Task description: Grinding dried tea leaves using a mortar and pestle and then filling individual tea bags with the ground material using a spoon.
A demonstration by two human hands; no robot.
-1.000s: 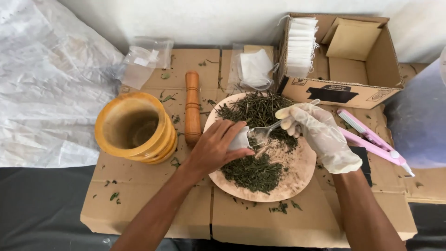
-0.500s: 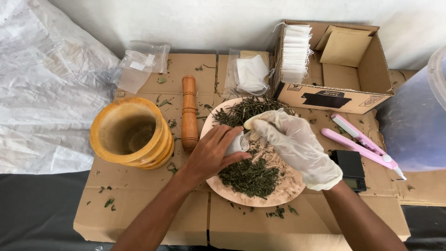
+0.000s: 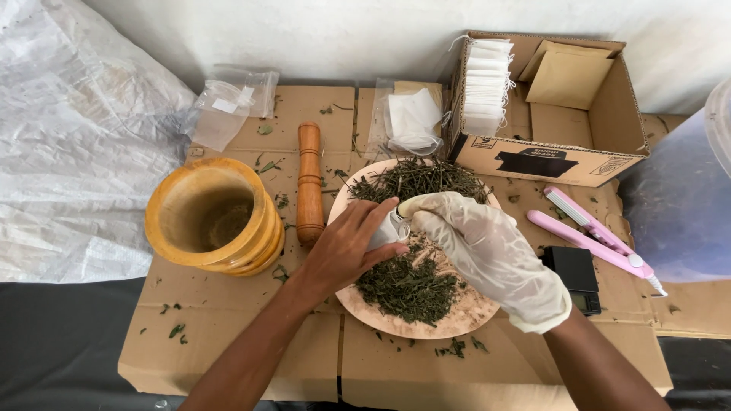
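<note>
Crowding the flat cardboard point(image 3: 228, 327), a wooden mortar point(image 3: 213, 217), pestle point(image 3: 309, 183) and open box point(image 3: 563, 114) leave little room around the round plate point(image 3: 457, 316) of dried green herbs point(image 3: 407, 285). Bare left hand point(image 3: 346, 247) pinches a small white sachet point(image 3: 387, 230) over the plate; the gloved right hand point(image 3: 487, 251) has closed in, fingertips touching it.

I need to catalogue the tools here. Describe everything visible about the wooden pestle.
The wooden pestle is a turned, orange-brown cylinder with a grooved knob at its far end. It lies flat on the cardboard, lengthwise away from the camera, between the wooden mortar and the round plate of dried leaves. Neither hand touches it; loose leaf bits lie around it.
</note>
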